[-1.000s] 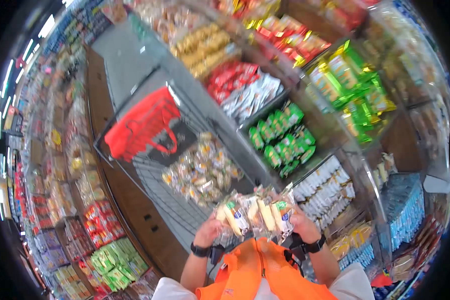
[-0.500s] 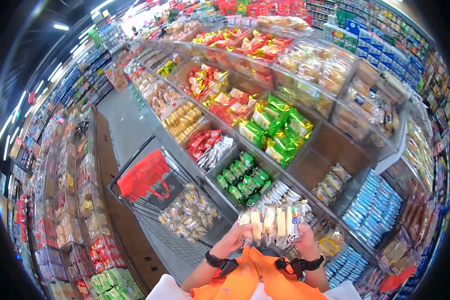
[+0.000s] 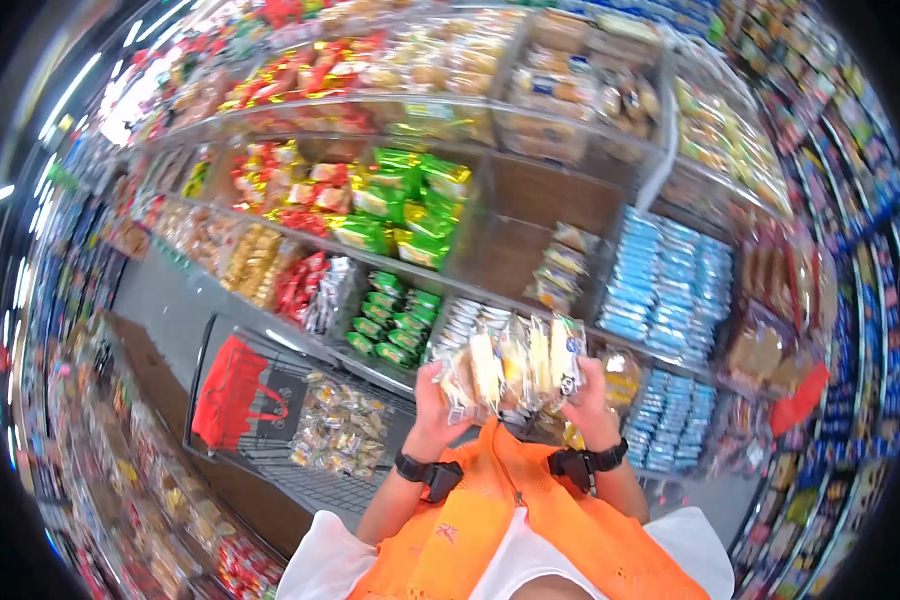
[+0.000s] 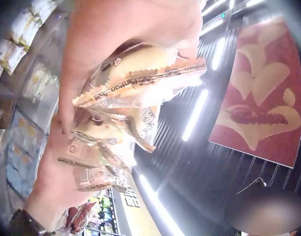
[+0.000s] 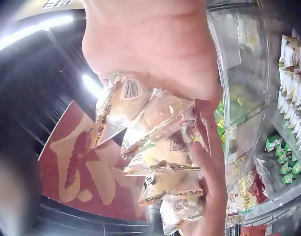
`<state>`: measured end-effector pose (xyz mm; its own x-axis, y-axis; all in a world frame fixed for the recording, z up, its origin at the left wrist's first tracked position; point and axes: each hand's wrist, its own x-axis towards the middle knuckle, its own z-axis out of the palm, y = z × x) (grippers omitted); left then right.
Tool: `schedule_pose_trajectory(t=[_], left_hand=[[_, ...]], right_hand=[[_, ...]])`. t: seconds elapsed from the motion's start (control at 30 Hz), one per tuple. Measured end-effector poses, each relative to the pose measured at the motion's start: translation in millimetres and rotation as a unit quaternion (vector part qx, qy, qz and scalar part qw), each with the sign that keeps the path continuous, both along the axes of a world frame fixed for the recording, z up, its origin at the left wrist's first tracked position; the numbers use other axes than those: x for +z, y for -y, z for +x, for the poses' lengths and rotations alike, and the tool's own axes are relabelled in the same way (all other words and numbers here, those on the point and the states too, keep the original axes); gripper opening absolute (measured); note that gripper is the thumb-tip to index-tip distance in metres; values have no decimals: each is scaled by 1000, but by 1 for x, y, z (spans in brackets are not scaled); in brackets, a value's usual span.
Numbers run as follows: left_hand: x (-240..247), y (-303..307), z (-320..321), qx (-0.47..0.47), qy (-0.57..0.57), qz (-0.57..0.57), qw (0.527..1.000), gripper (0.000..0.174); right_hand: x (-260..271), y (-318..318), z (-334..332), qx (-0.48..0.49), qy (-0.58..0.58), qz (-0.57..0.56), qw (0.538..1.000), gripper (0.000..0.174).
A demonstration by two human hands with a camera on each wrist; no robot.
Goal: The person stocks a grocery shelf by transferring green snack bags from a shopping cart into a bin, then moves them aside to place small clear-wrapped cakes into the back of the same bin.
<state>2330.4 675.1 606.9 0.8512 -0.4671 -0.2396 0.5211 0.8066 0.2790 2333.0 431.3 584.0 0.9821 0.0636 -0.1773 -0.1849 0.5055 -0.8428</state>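
Between my two hands is a row of several clear-wrapped bread rolls (image 3: pixel 515 365), held in front of the orange vest. My left hand (image 3: pixel 432 405) grips the row's left end, and my right hand (image 3: pixel 592 395) grips its right end. In the left wrist view, fingers of the left hand (image 4: pixel 131 29) curl over the crimped wrapper edges of the rolls (image 4: pixel 131 81). The right wrist view shows the right hand (image 5: pixel 150 44) around several wrapped rolls (image 5: pixel 170 152) with printed edges. Similar packets (image 3: pixel 562 268) stand in a brown bin ahead.
A shopping cart (image 3: pixel 205 375) at left carries a red bag (image 3: pixel 228 395) and a pile of similar packets (image 3: pixel 340 425). Clear-walled bins ahead hold green packs (image 3: pixel 400 200), small dark-green packs (image 3: pixel 395 320) and blue packs (image 3: pixel 660 285). A brown shelf base (image 3: pixel 150 385) runs along the left.
My view has turned to the right, so the cart and the bins now sit further left. Both hands keep hold of the row of wrapped rolls, which now stands before the bins.
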Motion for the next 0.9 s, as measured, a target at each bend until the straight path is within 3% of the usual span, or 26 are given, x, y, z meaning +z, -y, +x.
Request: schedule_pose_trajectory(t=[0.13, 0.23, 0.3, 0.4, 0.47, 0.53, 0.57, 0.63, 0.67, 0.73, 0.8, 0.87, 0.9], left_hand=[[21, 12, 15, -35, 34, 175, 983, 61], [30, 6, 37, -74, 101, 326, 937, 57], [29, -1, 70, -100, 22, 220, 970, 58], [22, -4, 124, -112, 143, 166, 969, 56], [31, -9, 142, -70, 231, 131, 962, 64], [20, -18, 154, -48, 301, 213, 928, 70], [-1, -28, 159, -48, 326, 311, 892, 71], [-33, -24, 176, -69, 174, 101, 977, 67], [-43, -22, 184, -71, 88, 2, 994, 66], [-45, -24, 186, -82, 90, -77, 990, 80], [-35, -24, 193, -87, 113, -114, 983, 92], [-28, -25, 200, -85, 155, -109, 978, 101], [-29, -31, 200, -86, 118, -124, 981, 107]], right_hand=[[4, 1, 2, -50, -38, 40, 997, 40], [12, -4, 16, -59, -24, 42, 997, 38], [18, -6, 35, -50, -15, 6, 999, 40], [36, -6, 71, -7, -43, -46, 998, 49], [54, -9, 102, 33, -66, -36, 997, 57], [71, -17, 130, 68, -71, -48, 994, 64], [79, -24, 143, 82, -64, -76, 992, 67], [85, -30, 168, 114, -31, -123, 985, 69], [85, -29, 181, 125, 12, -171, 977, 69], [85, -24, 205, 149, 97, -266, 947, 67], [109, -30, 218, 90, 29, -230, 969, 66], [99, -21, 249, 97, 29, -255, 962, 61], [77, -17, 269, 88, 74, -317, 941, 67]])
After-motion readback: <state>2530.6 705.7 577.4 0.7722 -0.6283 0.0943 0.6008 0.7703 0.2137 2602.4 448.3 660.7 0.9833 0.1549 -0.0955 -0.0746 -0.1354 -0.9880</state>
